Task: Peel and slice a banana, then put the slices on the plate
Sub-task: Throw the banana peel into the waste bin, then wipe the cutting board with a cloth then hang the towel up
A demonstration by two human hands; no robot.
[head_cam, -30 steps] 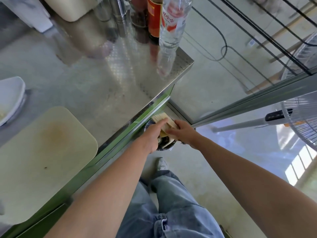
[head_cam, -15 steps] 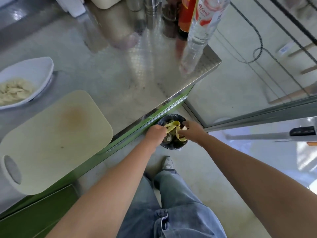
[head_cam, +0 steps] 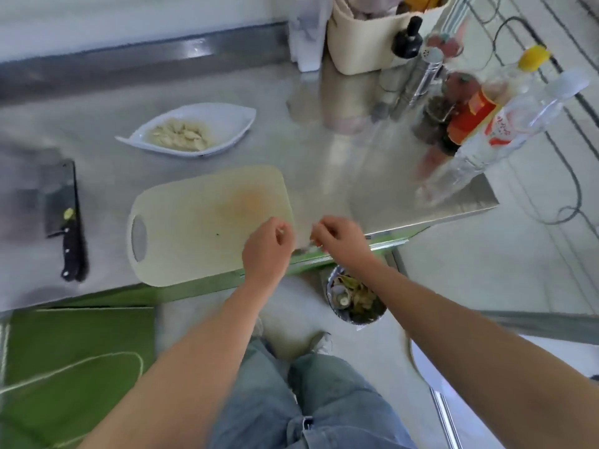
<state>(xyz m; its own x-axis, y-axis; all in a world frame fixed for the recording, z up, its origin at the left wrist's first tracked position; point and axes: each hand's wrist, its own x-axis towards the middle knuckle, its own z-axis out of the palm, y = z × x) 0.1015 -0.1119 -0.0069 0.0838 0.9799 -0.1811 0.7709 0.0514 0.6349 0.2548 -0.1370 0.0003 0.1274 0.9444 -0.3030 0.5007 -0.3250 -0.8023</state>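
A white leaf-shaped plate (head_cam: 240,123) on the steel counter holds several pale banana slices (head_cam: 180,136). In front of it lies a bare cream cutting board (head_cam: 194,222). My left hand (head_cam: 267,247) hovers over the board's right end with loosely curled fingers and holds nothing. My right hand (head_cam: 340,238) is beside it at the counter's front edge, also loosely curled and empty. Banana peel (head_cam: 355,288) lies in a small bin (head_cam: 366,319) on the floor below my right forearm.
A black-handled cleaver (head_cam: 69,228) lies on the counter to the left of the board. Bottles (head_cam: 505,131), shakers (head_cam: 421,76) and a cream container (head_cam: 366,37) crowd the back right corner. A green surface (head_cam: 74,361) sits low on the left.
Both hands let the peel go into the bin and rose to the counter edge beside the board. The view lifted, bringing plate and cleaver into sight.
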